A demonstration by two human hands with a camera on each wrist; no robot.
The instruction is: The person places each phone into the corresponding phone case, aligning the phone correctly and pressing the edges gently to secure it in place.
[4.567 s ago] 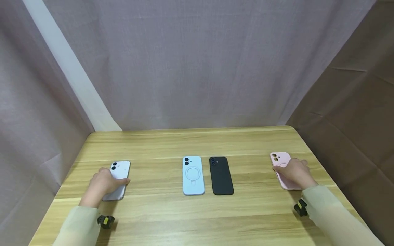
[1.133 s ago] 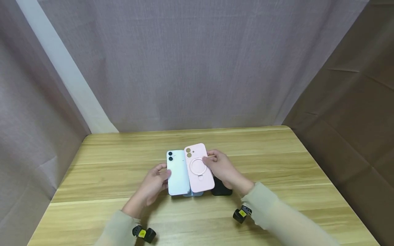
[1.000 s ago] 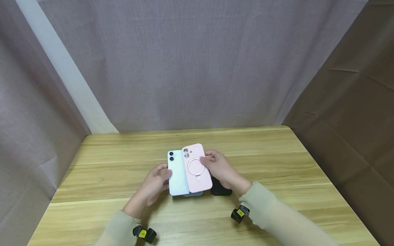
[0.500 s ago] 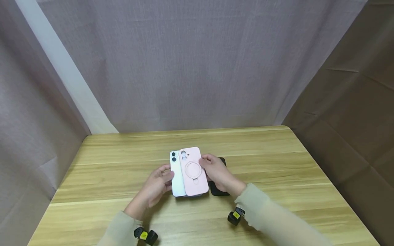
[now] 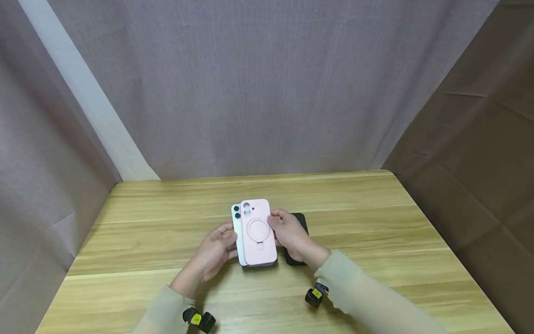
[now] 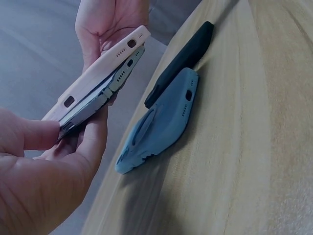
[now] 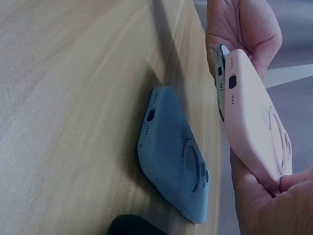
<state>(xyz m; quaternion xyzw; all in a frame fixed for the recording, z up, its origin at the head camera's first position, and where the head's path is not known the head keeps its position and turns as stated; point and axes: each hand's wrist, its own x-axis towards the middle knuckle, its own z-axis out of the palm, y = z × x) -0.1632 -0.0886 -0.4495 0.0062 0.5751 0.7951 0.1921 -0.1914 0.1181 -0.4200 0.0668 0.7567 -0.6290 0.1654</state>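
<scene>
My left hand point(image 5: 217, 250) grips a white smartphone point(image 5: 238, 234) by its left edge, thumb on the back. In my right hand point(image 5: 294, 236) a pink phone case point(image 5: 260, 255) with a ring on its back is pinched at its right edge. The case lies over the phone's back, shifted to the right, so a strip of phone and its two lenses show at the left. From the left wrist, the case point(image 6: 100, 68) and the phone point(image 6: 105, 95) are seen edge-on, close together and at a slight angle, held above the table.
Below the hands a light-blue phone case point(image 7: 171, 142) with a ring lies on the wooden table point(image 5: 167, 208), hidden in the head view. Beside it is a black phone or case point(image 5: 299, 218), partly covered by the right hand. Curtains point(image 5: 267, 93) stand behind the table.
Both hands came in from the table's sides with phone and case. Over the last second the pink case moved left over the phone and straightened, covering more of it; the phone shifted slightly right.
</scene>
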